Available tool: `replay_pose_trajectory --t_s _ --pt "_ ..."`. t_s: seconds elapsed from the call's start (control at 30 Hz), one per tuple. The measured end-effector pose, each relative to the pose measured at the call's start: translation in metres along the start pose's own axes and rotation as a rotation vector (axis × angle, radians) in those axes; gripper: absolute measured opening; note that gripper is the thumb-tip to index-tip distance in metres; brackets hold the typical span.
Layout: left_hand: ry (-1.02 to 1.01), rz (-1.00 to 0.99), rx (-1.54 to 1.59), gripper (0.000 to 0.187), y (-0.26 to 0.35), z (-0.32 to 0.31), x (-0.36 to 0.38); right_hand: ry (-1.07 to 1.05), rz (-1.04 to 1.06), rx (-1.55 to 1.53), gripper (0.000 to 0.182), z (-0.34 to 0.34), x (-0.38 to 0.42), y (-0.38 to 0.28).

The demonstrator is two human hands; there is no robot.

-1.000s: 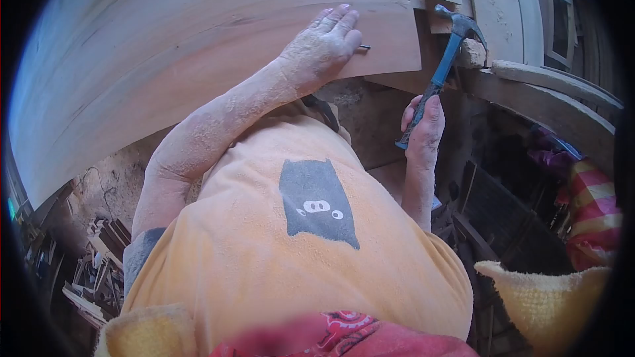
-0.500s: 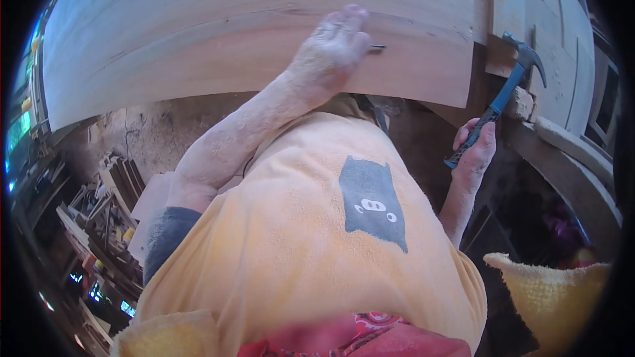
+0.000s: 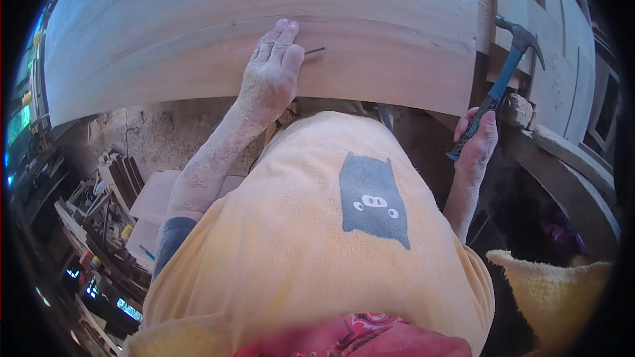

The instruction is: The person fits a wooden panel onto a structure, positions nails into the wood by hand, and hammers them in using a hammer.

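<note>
My left hand [image 3: 272, 69] is over the pale wooden panel [image 3: 165, 53], near its front edge, with two fingers extended. A thin dark nail [image 3: 315, 50] sticks out to the right from beside the thumb, and the rest of it is hidden by the hand. Off the panel's right end, my right hand [image 3: 477, 135] is wrapped around the dark grip of a claw hammer [image 3: 506, 76]. Its blue shaft slants up to the metal head, which lies in front of the boards on the right.
Several pale boards [image 3: 555, 59] lie beyond the panel's right end. A rough block [image 3: 518, 110] sits near the hammer. Stacked wood offcuts [image 3: 99, 225] fill the lower left, by a pale sheet [image 3: 155, 201]. Yellow cloth [image 3: 555, 297] hangs at lower right.
My left hand has moved left along the panel, and the nail has moved with it. My right hand still holds the hammer in nearly the same place.
</note>
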State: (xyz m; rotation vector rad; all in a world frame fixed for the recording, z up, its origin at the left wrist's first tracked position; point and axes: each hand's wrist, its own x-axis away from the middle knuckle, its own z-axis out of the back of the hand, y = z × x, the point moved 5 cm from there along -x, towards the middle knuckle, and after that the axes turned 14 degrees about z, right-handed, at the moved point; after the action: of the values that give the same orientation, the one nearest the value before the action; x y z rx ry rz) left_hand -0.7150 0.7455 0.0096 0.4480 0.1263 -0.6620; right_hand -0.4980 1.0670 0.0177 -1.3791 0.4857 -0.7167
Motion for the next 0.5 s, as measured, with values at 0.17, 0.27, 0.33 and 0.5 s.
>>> replay_pose_trajectory --t_s 0.17,0.27,0.33,0.5 --pt "-0.099 -0.158 0.139 0.008 0.032 -0.021 -0.019 0.067 -0.035 -0.047 0.053 0.008 0.004 0.003" --pt "-0.2 -0.293 0.215 0.011 0.073 -0.036 -0.046 0.079 -0.009 -0.004 0.054 0.01 0.007 -0.003" --pt "-0.248 -0.391 0.235 0.013 0.108 -0.061 -0.067 0.116 -0.011 0.01 0.056 0.014 0.011 -0.004" --pt "-0.261 -0.528 0.243 0.017 0.191 -0.11 -0.092 0.206 -0.025 0.021 0.058 0.03 0.028 -0.003"
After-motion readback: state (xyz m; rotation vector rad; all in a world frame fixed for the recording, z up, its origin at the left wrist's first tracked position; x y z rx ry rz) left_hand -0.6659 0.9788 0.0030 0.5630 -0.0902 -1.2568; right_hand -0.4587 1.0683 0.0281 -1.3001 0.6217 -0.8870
